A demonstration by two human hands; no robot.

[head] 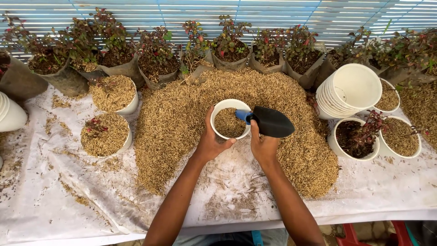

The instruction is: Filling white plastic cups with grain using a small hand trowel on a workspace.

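Note:
My left hand (210, 143) grips a small white pot (230, 118) by its near rim; the pot is partly filled with rice husk. My right hand (263, 145) holds a black trowel (272, 121) with a blue handle, its blade lying flat to the right of the pot and its handle end over the pot's rim. Both hands sit in the hollow of a large arc-shaped heap of rice husk (182, 114) on a white sheet (54, 191).
Filled white pots (113, 93) stand at the left, one with a small red-leaved plant (93, 125). A stack of white pots (348, 91) lies at the right beside potted seedlings (359, 136). A row of plants in grey bags (157, 57) lines the back.

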